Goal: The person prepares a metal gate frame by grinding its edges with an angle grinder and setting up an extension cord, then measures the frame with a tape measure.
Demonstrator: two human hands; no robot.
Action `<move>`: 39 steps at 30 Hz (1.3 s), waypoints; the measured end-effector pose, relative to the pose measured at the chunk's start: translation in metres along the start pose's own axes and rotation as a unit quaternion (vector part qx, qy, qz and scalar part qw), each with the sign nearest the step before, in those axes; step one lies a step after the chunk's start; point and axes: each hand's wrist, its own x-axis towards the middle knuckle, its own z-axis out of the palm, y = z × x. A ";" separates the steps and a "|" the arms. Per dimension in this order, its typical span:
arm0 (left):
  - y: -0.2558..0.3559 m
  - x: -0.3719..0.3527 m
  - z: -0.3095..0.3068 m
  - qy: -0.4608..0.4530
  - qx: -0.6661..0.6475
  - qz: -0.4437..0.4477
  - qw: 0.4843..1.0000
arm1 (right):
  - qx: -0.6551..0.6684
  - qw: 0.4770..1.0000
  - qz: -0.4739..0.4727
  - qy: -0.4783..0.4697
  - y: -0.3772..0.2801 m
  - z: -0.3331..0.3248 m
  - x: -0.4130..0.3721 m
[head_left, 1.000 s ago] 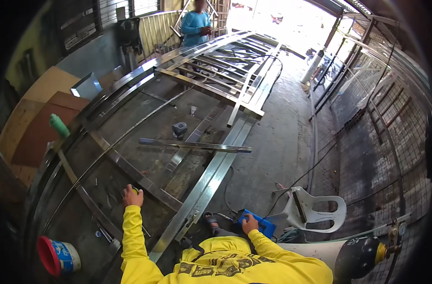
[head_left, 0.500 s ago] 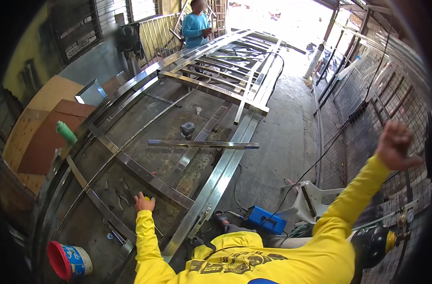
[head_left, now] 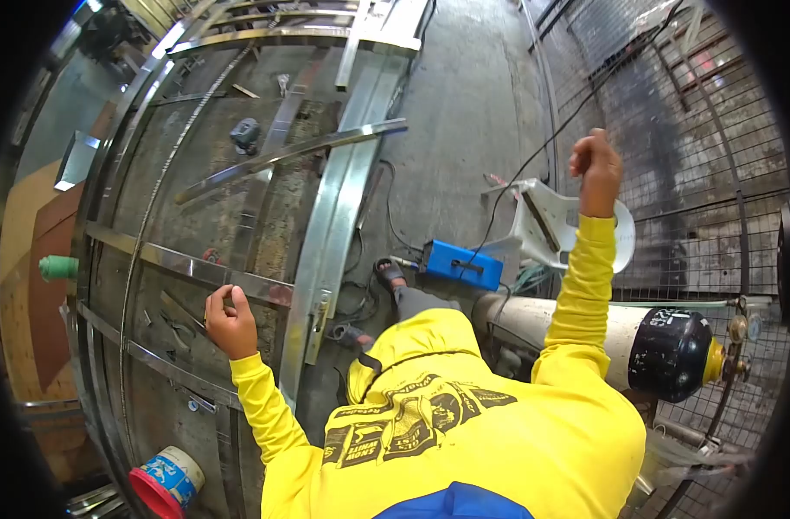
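My left hand (head_left: 230,323) is over the left side of the metal frame, near a crossbar (head_left: 206,266). Its fingers are curled and its palm is turned away, so whatever they may hold is hidden. Pliers (head_left: 180,329) lie on the floor just left of it. Out to the right, my right hand (head_left: 597,169) is raised with bent fingers, above a white plastic chair (head_left: 533,227). Nothing shows in it, though the inside of the fingers is hidden. A loose square metal tube (head_left: 291,156) lies slanted across the frame's wide rail (head_left: 332,216).
A blue machine (head_left: 462,265) with cables stands by my feet. Right of me lies a gas cylinder (head_left: 607,333) beside a wire mesh wall (head_left: 684,233). At lower left is a red-rimmed bucket (head_left: 172,474); a dark tool (head_left: 244,135) sits on the floor inside the frame.
My view has tilted down and the distant person has left it. My left hand, which had a yellow thing at its fingers, no longer shows it. My right arm has swung inward.
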 end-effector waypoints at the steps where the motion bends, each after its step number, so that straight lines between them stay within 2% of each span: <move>1: 0.014 -0.002 0.010 -0.005 0.001 0.021 1.000 | -0.067 0.997 0.025 -0.011 0.030 -0.003 0.008; 2: 0.028 -0.004 0.020 -0.014 0.003 0.039 0.999 | -0.134 0.989 0.054 -0.027 0.058 -0.006 0.013; 5: 0.072 0.003 0.049 -0.053 0.016 0.072 0.996 | -0.191 0.972 0.107 -0.089 0.125 -0.001 0.018; 8: 0.115 0.018 0.080 -0.084 -0.014 0.104 0.991 | -0.136 0.960 0.202 -0.137 0.175 0.002 0.021; 10: 0.145 0.031 0.099 -0.114 -0.029 0.111 0.987 | -0.141 0.956 0.221 -0.134 0.177 -0.002 0.022; 15: 0.181 0.068 0.146 -0.151 -0.054 0.153 0.975 | -0.072 0.954 0.287 -0.047 0.177 -0.020 0.035; 16: 0.181 0.075 0.156 -0.161 -0.073 0.150 0.973 | -0.042 0.941 0.334 -0.036 0.175 -0.025 0.038; 19: 0.195 0.089 0.186 -0.184 -0.093 0.181 0.962 | 0.143 0.916 0.375 -0.011 0.181 -0.034 0.049; 22: 0.218 0.097 0.218 -0.217 -0.127 0.194 0.948 | 0.146 0.916 0.374 -0.027 0.189 -0.024 0.064; 26: 0.257 0.112 0.259 -0.282 -0.178 0.199 0.922 | 0.194 0.890 0.411 -0.041 0.206 0.008 0.105; 28: 0.273 0.122 0.285 -0.307 -0.202 0.201 0.908 | 0.194 0.898 0.396 -0.001 0.229 0.027 0.137; 31: 0.303 0.145 0.330 -0.359 -0.230 0.216 0.878 | 0.180 0.895 0.394 0.107 0.272 0.041 0.199; 33: 0.319 0.163 0.364 -0.400 -0.272 0.213 0.849 | 0.157 0.884 0.391 0.204 0.328 0.036 0.235; 35: 0.335 0.186 0.387 -0.464 -0.228 0.237 0.822 | 0.124 0.881 0.397 0.226 0.436 0.001 0.250; 37: 0.345 0.201 0.403 -0.507 -0.216 0.202 0.810 | -0.072 0.831 0.506 0.219 0.444 -0.012 0.266; 39: 0.347 0.212 0.424 -0.528 -0.244 0.163 0.797 | -0.250 0.823 0.460 0.223 0.498 -0.055 0.261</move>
